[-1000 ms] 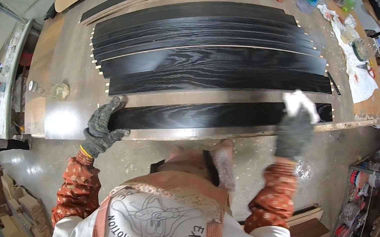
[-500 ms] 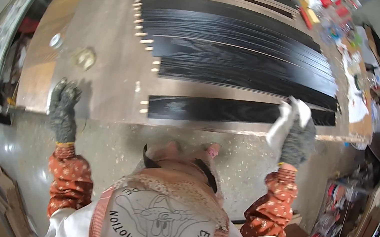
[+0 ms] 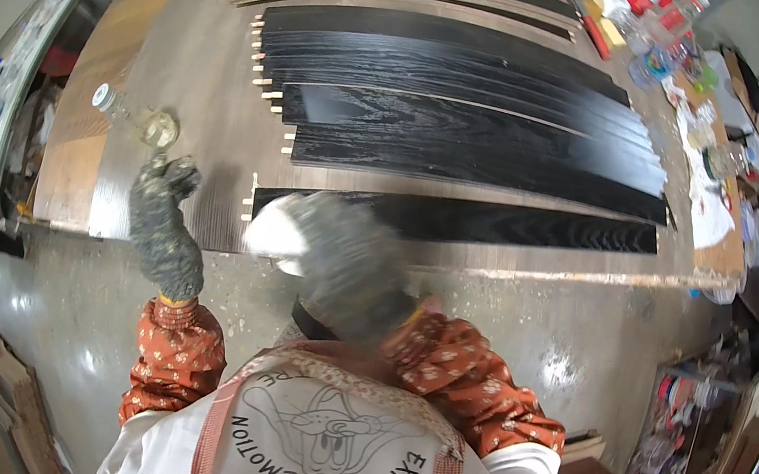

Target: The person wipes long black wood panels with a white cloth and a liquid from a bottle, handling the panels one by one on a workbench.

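Observation:
My right hand, in a grey knit glove and blurred by motion, grips a white cloth. The cloth covers part of the near edge of a black wood-grain board, close to its left end. Pale dowels stick out of that end. My left hand, gloved too, hovers over the table's front edge with nothing visible in it. Its fingers look slightly apart, just short of a small round dish of yellowish stuff. Beside the dish lies a clear bottle with a white cap.
Several more black boards with dowelled ends lie in rows farther back on the brown table. A red-handled tool, plastic bottles and white paper crowd the right side. Cluttered shelves stand at right.
My right hand has swept left with the cloth, from the near board's right part to its left end. My left hand has moved slightly right and toward the dish, its fingers loosening.

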`<action>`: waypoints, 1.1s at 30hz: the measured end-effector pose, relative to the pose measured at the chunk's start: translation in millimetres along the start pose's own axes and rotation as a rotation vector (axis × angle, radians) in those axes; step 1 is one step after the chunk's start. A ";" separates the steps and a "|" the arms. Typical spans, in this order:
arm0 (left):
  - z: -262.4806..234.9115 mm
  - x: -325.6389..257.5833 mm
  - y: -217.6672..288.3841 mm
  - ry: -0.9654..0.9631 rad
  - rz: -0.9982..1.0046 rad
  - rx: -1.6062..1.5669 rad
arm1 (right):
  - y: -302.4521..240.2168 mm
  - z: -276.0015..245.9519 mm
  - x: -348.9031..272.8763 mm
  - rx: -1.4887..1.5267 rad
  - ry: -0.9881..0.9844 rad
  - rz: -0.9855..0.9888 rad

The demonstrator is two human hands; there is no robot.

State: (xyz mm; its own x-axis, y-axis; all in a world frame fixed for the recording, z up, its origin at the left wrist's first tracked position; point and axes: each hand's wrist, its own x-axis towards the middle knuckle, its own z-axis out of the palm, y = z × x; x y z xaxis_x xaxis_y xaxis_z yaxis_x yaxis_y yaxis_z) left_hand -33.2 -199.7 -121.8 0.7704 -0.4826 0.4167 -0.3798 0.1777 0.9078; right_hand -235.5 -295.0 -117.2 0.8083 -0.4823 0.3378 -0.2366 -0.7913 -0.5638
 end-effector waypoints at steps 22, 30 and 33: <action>-37.8 -16.1 -61.8 -0.344 -0.539 -0.386 | 4.6 30.4 7.8 0.249 -0.547 -0.183; -29.0 -17.1 -51.4 -0.219 -0.398 -0.320 | -21.7 21.3 25.2 -0.010 -0.453 -0.151; -23.8 -18.1 -43.7 -0.026 -0.196 0.078 | -34.0 -12.6 25.7 -0.039 -0.565 0.016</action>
State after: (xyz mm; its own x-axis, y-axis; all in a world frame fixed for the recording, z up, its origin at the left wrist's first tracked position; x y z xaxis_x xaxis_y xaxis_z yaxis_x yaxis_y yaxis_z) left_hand -18.3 -178.3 -168.0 0.8204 -0.5234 0.2302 -0.2634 0.0115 0.9646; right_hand -213.4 -285.3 -79.9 0.9650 -0.2267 -0.1320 -0.2620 -0.8041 -0.5337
